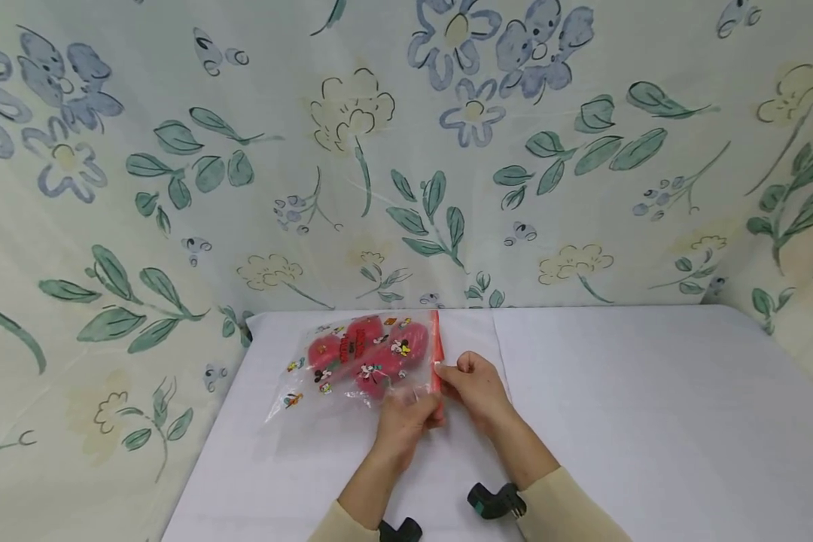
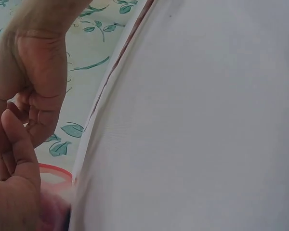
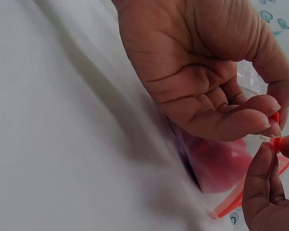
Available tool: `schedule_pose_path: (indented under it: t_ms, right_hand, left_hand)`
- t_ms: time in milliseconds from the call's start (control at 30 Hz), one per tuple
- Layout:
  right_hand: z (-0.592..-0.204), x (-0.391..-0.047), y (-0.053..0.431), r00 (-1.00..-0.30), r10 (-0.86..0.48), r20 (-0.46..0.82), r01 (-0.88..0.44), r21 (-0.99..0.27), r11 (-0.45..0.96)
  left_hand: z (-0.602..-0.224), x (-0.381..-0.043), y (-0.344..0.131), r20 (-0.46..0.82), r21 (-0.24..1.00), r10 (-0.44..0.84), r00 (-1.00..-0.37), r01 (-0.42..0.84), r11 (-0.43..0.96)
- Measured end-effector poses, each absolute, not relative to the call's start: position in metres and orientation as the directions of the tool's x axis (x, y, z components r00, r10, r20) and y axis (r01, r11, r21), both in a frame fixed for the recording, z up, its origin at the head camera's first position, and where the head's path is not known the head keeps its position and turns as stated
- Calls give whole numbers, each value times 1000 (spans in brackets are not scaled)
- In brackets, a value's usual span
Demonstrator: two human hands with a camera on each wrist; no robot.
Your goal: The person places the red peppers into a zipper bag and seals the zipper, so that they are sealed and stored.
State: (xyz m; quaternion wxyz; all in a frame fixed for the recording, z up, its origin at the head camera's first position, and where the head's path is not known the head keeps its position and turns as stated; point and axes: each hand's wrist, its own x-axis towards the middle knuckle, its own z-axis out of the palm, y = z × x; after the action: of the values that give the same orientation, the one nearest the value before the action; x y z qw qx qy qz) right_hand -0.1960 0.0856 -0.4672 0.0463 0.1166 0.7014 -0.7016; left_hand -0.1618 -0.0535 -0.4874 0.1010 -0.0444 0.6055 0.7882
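A clear plastic zip bag printed with cartoon figures lies on the white-covered table, with several red-pink rounded items inside. Its red zip edge faces right. My left hand pinches the lower part of this edge between thumb and fingers. Just above and to the right, my right hand grips the same edge with thumb and index finger. Both hands' fingertips meet close together at the red strip in the right wrist view. The left wrist view shows part of the bag's red rim behind the fingers.
White cloth covers the table, with a crease right of the bag. Behind and to the left hangs a floral curtain. A black wrist device sits at the right sleeve, another at the left.
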Motion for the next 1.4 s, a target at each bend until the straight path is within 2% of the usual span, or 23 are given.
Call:
schedule_pose_path:
  t_ms: [333, 467, 1100, 1400]
  right_hand:
    - [-462, -215, 77, -962, 112, -248, 243, -968, -57]
    - [-464, -224, 76, -961, 117, -250, 243, -967, -73]
    - [-465, -276, 73, -940, 131, -316, 304, -947, -105]
    - [-471, -299, 84, -905, 169, -391, 365, -916, -167]
  left_hand:
    - [-481, -161, -49, -131, 962, -41, -990, -118, -247]
    - [-481, -160, -49, -117, 970, -64, -991, -100, -222]
    - [-470, -153, -52, -84, 986, -46, -995, -77, -150]
    - [-453, -141, -42, -65, 993, 39, -997, -68, -98]
